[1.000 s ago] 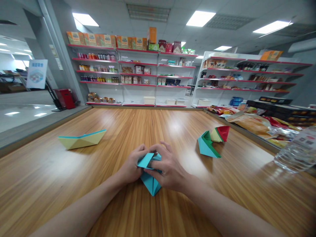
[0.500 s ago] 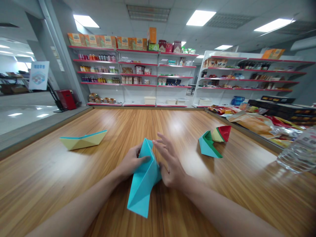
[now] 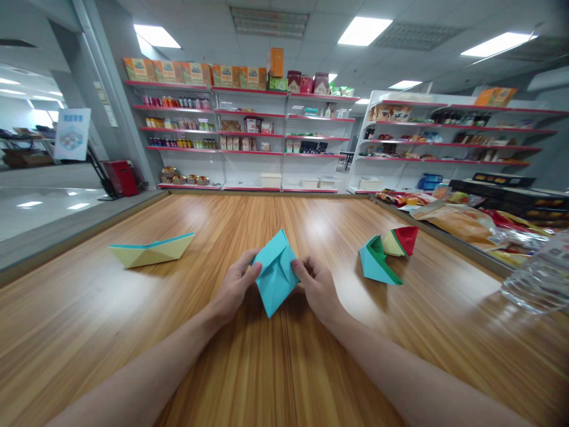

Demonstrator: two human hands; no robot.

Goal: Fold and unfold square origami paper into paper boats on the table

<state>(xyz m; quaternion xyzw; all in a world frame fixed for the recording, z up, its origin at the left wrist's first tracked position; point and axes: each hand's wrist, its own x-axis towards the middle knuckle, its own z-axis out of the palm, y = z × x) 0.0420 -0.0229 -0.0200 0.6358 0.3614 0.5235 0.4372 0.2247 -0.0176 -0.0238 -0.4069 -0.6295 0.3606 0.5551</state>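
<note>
A folded sheet of light blue origami paper (image 3: 276, 279) is held between my two hands, its outline now a diamond with creased flaps in the middle. My left hand (image 3: 237, 281) grips its left corner, thumb on the upper face and the fingers partly hidden behind. At the right corner, my right hand (image 3: 316, 286) pinches the paper between thumb and curled fingers. To the left rests a yellow paper boat (image 3: 153, 252) with a blue rim. On the right lie a blue and green folded paper piece (image 3: 377, 264) and a red and yellow one (image 3: 400, 241), close together.
All this is on a wood-grain table (image 3: 213, 219). A clear plastic bottle (image 3: 537, 279) stands at the right edge, near snack packets (image 3: 462, 222) and black boxes (image 3: 511, 196). Stocked shelves (image 3: 249, 133) line the back; a red box (image 3: 122, 178) is beyond the table's left side.
The blue paper has turned from a long, partly opened shape into a compact diamond. My right hand's spread fingers have closed onto its right corner; my left hand still holds the left side.
</note>
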